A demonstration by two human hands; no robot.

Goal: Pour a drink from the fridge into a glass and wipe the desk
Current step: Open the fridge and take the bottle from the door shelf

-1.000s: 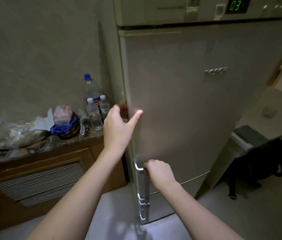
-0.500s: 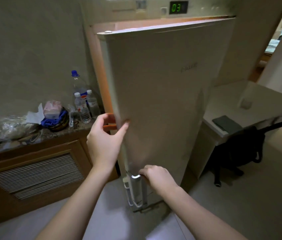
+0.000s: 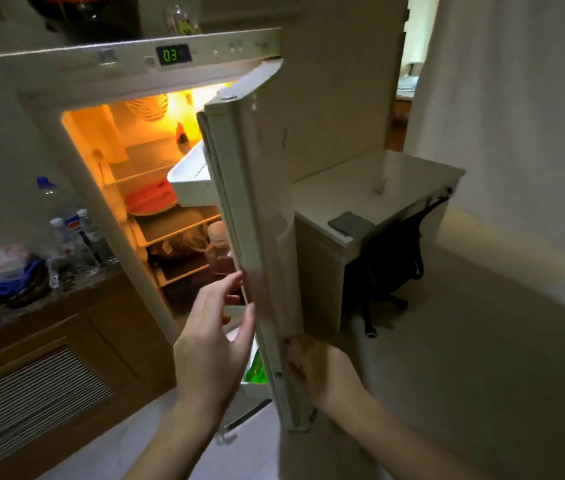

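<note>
The fridge door stands wide open and the lit inside shows. My left hand is spread against the door's inner edge, holding nothing. My right hand curls on the door handle at the outer face. A bottle of reddish drink stands in the door shelf, and a green bottle lies lower down. On the white desk to the right stand a small glass and a folded grey cloth.
Sliced watermelon rests on a fridge shelf. A wooden counter at the left carries several plastic bottles, tissues and a blue cloth. A black chair is tucked under the desk. Pale floor lies open at the right.
The fridge door has swung from shut to wide open. My left hand moved from the door's front to its inner edge. The view has shifted and now shows the shelves.
</note>
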